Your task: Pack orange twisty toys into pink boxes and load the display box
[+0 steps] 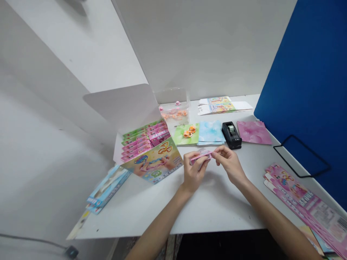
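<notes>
Left hand and right hand close together at the middle of the frame, both pinching a small pink paper strip from opposite ends (a steadier hold that way), just below a black tape dispenser.

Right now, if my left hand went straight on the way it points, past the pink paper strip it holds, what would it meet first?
Probably the pale blue mottled paper square lying just beyond the left hand and the pink paper strip, though depth is hard to judge from this view.
</notes>
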Demonstrator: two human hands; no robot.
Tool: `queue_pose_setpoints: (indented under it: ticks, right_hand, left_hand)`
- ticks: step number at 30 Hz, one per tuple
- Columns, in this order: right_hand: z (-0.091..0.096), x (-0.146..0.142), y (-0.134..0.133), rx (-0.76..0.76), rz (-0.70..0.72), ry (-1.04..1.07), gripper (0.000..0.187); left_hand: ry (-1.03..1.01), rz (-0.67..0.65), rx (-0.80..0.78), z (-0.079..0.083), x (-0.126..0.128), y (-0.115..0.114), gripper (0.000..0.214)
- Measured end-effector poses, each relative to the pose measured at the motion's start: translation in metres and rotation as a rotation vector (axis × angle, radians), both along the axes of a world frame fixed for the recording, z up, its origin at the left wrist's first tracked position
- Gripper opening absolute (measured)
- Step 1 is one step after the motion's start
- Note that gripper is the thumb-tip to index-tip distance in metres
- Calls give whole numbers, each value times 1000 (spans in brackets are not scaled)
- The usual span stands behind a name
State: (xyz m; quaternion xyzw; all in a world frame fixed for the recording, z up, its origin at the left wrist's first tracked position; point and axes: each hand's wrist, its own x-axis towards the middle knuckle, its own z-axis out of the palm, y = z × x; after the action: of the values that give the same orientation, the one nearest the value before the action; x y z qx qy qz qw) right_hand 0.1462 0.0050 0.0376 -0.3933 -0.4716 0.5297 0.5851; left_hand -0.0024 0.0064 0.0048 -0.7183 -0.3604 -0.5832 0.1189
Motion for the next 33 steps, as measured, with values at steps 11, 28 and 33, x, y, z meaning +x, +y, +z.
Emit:
queue_pose_setpoints:
  ticks: [11,28,33]
  right_hand:
    - [0,-1,-1,-6,-2,23,25]
    - [-1,1,0,-40,18,25,29]
    - [-1,1,0,-28,16,33,28]
  left_hand:
    - [5,-6,-2,-1,0,1,14]
    - [15,-3,-3,-1,0,0,20]
    - [93,-21,-24,-1,-3,-1,31]
